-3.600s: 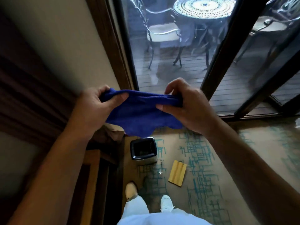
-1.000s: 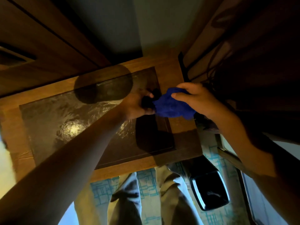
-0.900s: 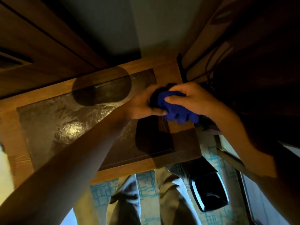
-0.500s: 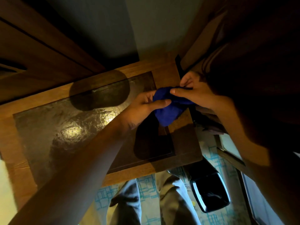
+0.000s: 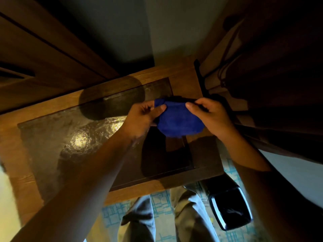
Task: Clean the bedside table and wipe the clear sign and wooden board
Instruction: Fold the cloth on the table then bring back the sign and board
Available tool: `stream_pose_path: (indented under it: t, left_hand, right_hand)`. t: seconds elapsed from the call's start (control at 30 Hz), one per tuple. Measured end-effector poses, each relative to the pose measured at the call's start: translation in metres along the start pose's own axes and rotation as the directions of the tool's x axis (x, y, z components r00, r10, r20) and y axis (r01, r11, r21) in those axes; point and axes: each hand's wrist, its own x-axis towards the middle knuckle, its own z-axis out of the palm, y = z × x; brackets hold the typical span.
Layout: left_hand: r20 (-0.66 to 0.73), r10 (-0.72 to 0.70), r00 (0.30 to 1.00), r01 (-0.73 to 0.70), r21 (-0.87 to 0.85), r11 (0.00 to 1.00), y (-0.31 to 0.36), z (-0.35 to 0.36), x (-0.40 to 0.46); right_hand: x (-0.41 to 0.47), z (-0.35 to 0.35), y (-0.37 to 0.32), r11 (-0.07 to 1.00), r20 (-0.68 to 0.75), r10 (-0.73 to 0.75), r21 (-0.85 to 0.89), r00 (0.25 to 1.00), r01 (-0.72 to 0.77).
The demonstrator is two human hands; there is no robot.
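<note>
A rectangular wooden bedside table with a dark, glossy inset top is filling most of the view, sitting against a grey wall with dark wooden panelling running along its far left side. Lamp light is glaring off the dark inset in a bright patch left of centre, and a rounded shadow is lying across its far edge. Heavy brown curtains are hanging just beside the table's right end. Below the table's near edge, a beige carpet with a teal line pattern is showing, and the person's legs in pale trousers are standing on it, close to the table. A black rectangular waste bin with a shiny rim is sitting on the carpet near the table's near right corner. Above the right part of the tabletop, a deep blue microfibre cloth is hanging stretched between both hands, clear of the surface. The left hand is pinching the cloth's upper left corner between thumb and curled fingers, and the right hand is pinching its upper right corner the same way, so the cloth is sagging in a rounded fold between them. Both forearms are reaching in from the lower edge.
</note>
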Motion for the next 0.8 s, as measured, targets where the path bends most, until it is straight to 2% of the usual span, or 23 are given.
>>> stream_pose_path:
  t: [0.1, 0.17, 0.27, 0.37, 0.43, 0.5, 0.6, 0.67, 0.8]
  left_hand:
    - [-0.197, -0.075, 0.978, 0.073, -0.016, 0.997, -0.005, 0.004, 0.015]
    - [-0.294, -0.130, 0.947, 0.130, -0.020, 0.991, -0.013, 0.005, 0.035]
    - [-0.389, -0.142, 0.910, 0.183, 0.069, 0.981, -0.026, 0.001, 0.063]
    - [-0.454, 0.037, 0.890, 0.151, 0.372, 0.916, -0.034, -0.002, 0.079]
    - [-0.413, 0.232, 0.881, 0.064, 0.589, 0.806, -0.038, 0.000, 0.076]
    - [-0.324, 0.390, 0.862, -0.010, 0.758, 0.652, -0.045, 0.001, 0.068]
    - [-0.085, 0.543, 0.835, -0.099, 0.949, 0.301, -0.055, -0.001, 0.059]
    - [0.065, 0.549, 0.833, -0.151, 0.982, 0.112, -0.064, -0.002, 0.059]
    - [0.126, 0.375, 0.918, -0.122, 0.992, -0.033, -0.076, -0.008, 0.060]
  right_hand:
    - [0.017, -0.006, 0.003, 0.978, 0.126, 0.168, 0.104, 0.978, -0.182]
    - [0.034, -0.010, 0.009, 0.962, 0.176, 0.209, 0.142, 0.962, -0.235]
    - [0.056, -0.012, 0.019, 0.991, 0.015, 0.132, -0.026, 0.991, -0.132]
    - [0.066, -0.006, 0.028, 0.985, -0.139, 0.017, -0.166, 0.990, -0.040]
    - [0.064, -0.001, 0.033, 0.956, -0.177, -0.076, -0.292, 0.981, 0.021]
    - [0.055, 0.004, 0.040, 0.893, -0.200, -0.178, -0.443, 0.963, 0.074]
    - [0.042, 0.010, 0.054, 0.726, -0.164, -0.332, -0.674, 0.929, 0.140]
    - [0.035, 0.011, 0.063, 0.591, -0.102, -0.361, -0.794, 0.927, 0.143]
    - [0.032, 0.015, 0.077, 0.495, -0.022, -0.289, -0.859, 0.957, 0.129]
